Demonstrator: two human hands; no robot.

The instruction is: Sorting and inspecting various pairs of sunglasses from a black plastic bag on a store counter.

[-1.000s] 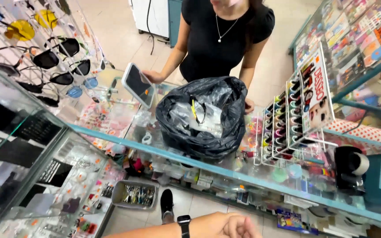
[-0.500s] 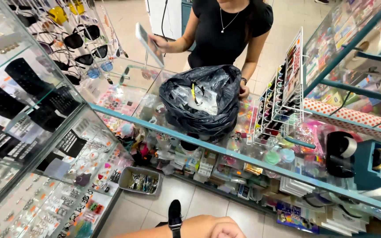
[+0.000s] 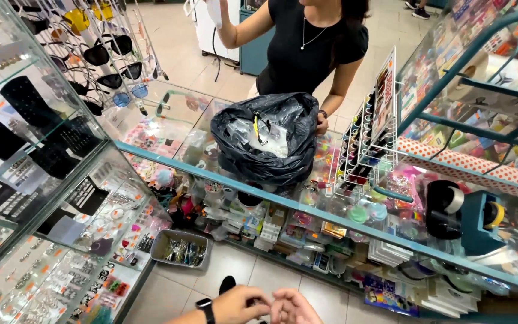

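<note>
Down at the bottom edge of the frame, just right of centre, the person's two hands meet above the tiled floor. The left hand (image 3: 240, 305), with a black watch (image 3: 206, 307) on its wrist, lies with knuckles up and its fingers curled toward the right hand (image 3: 295, 307), which touches it. Both are cut off by the frame edge, so whether the fingers pinch anything, or are simply pressed together, cannot be told.

Nearest above them, in the centre of the frame, a black plastic bag (image 3: 266, 139) sits on the glass tabletop (image 3: 169, 129), its open mouth facing up and toward the camera, with clear wrappers and a pair of glasses inside. Its long axis runs roughly left to right. Across the tabletop, at top centre, stands another person in a black shirt (image 3: 307, 54), one hand behind the bag, the other raised and partly cropped. A wire rack of small bottles (image 3: 367, 141) stands just right of the bag.
</note>
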